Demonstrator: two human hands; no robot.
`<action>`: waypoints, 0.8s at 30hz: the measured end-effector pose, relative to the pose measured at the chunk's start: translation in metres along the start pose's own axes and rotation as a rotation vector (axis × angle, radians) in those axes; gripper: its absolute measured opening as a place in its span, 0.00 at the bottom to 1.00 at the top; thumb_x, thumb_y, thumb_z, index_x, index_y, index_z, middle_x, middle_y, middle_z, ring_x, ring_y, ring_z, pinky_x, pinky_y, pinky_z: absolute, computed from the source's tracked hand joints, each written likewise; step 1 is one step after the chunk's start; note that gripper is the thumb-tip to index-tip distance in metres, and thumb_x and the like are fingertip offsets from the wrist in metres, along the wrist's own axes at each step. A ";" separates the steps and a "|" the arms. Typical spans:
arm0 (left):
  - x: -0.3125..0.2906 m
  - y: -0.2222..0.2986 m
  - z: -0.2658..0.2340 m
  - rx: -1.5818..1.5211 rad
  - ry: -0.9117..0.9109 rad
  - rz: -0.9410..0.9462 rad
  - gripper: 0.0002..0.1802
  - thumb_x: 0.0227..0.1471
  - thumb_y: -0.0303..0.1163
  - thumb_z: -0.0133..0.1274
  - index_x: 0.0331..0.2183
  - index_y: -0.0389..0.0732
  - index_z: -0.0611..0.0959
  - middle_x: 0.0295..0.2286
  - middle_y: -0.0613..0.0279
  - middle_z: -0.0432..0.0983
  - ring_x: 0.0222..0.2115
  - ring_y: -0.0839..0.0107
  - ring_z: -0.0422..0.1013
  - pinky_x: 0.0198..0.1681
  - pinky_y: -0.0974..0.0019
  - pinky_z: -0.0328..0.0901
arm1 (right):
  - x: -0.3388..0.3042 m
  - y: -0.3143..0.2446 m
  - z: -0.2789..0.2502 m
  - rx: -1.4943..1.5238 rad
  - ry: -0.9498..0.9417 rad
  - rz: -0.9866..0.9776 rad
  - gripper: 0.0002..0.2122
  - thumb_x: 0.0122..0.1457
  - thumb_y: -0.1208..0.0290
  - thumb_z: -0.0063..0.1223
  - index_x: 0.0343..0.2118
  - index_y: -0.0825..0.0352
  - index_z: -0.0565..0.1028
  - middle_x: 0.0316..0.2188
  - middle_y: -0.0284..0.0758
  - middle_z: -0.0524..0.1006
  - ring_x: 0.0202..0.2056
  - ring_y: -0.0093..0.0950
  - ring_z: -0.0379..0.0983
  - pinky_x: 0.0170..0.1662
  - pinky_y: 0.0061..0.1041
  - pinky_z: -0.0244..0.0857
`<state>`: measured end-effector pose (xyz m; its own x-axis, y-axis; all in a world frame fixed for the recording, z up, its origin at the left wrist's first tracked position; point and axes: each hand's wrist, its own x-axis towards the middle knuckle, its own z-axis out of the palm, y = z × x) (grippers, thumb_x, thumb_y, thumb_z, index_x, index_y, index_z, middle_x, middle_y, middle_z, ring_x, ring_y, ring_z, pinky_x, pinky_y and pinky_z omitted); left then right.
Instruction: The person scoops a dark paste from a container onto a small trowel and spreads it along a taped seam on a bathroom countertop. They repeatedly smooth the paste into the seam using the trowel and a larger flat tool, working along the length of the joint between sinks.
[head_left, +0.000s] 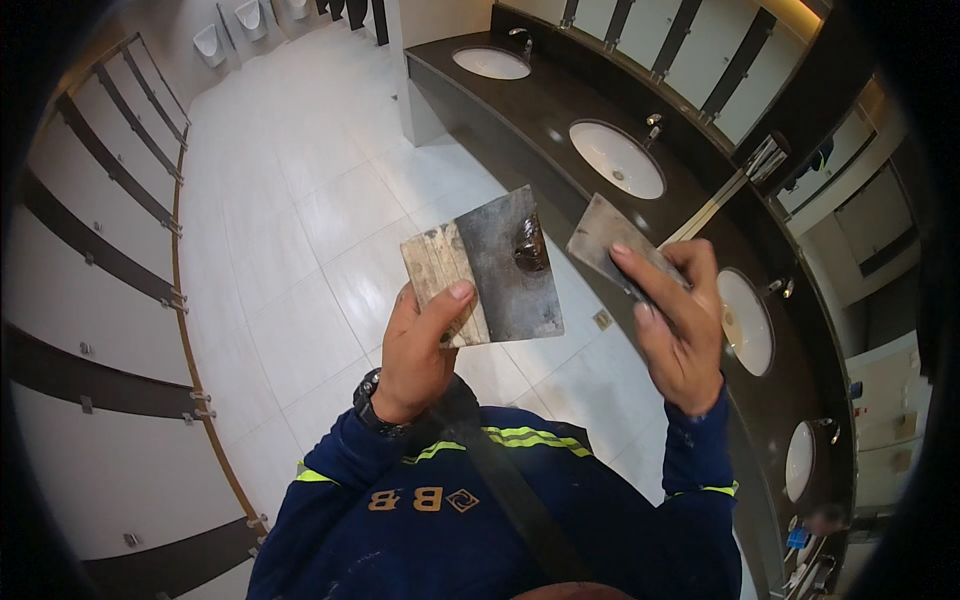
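My left hand (415,355) is closed around the pale, worn wooden grip of a wide putty scraper (497,300), with the thumb pressed on top. Its grey metal blade is smudged, and a glossy dark brown blob (529,248) clings near the upper right edge. To the right, my right hand (685,335) pinches a smaller flat grey scraper blade (600,238), its fingers lying over the lower part. A gap separates the two tools, which are both held up in front of my chest above the floor.
Along the right runs a dark washbasin counter (555,150) with several white oval sinks (618,160) and taps (654,125), under a mirror. White stall doors (110,260) line the left. Urinals (208,45) hang at the far end. Pale tiles (300,230) cover the floor.
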<state>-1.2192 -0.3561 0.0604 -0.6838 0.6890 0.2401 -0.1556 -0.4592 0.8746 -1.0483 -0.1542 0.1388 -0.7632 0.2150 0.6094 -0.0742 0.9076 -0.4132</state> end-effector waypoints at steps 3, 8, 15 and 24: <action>0.006 0.012 0.005 -0.032 0.036 -0.102 0.22 0.62 0.34 0.51 0.54 0.31 0.73 0.47 0.52 0.76 0.46 0.65 0.75 0.51 0.64 0.69 | 0.008 -0.026 -0.001 -0.248 -0.065 -0.182 0.27 0.42 0.72 0.60 0.51 0.53 0.83 0.35 0.41 0.70 0.36 0.38 0.68 0.40 0.36 0.63; 0.006 0.011 0.009 -0.030 0.065 -0.142 0.19 0.64 0.36 0.52 0.49 0.29 0.78 0.39 0.59 0.80 0.39 0.74 0.75 0.45 0.70 0.69 | 0.019 -0.035 -0.006 -0.356 -0.162 -0.196 0.24 0.44 0.73 0.59 0.50 0.58 0.83 0.35 0.43 0.69 0.36 0.39 0.67 0.40 0.35 0.63; 0.005 0.016 0.001 0.044 0.038 -0.176 0.20 0.63 0.33 0.52 0.51 0.30 0.75 0.43 0.56 0.78 0.42 0.71 0.75 0.48 0.67 0.69 | 0.021 -0.048 -0.011 -0.326 -0.147 -0.193 0.25 0.46 0.72 0.59 0.52 0.57 0.82 0.36 0.45 0.71 0.38 0.41 0.69 0.43 0.36 0.64; 0.002 0.017 -0.004 -0.019 0.006 -0.165 0.19 0.64 0.32 0.51 0.51 0.30 0.75 0.43 0.57 0.78 0.43 0.71 0.75 0.49 0.67 0.69 | 0.024 -0.039 0.001 -0.205 -0.133 -0.197 0.23 0.49 0.71 0.62 0.52 0.57 0.81 0.38 0.44 0.71 0.36 0.38 0.69 0.40 0.34 0.63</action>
<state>-1.2263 -0.3648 0.0739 -0.6525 0.7522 0.0915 -0.2792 -0.3510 0.8938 -1.0638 -0.1848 0.1688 -0.8252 -0.0087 0.5648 -0.1083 0.9838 -0.1431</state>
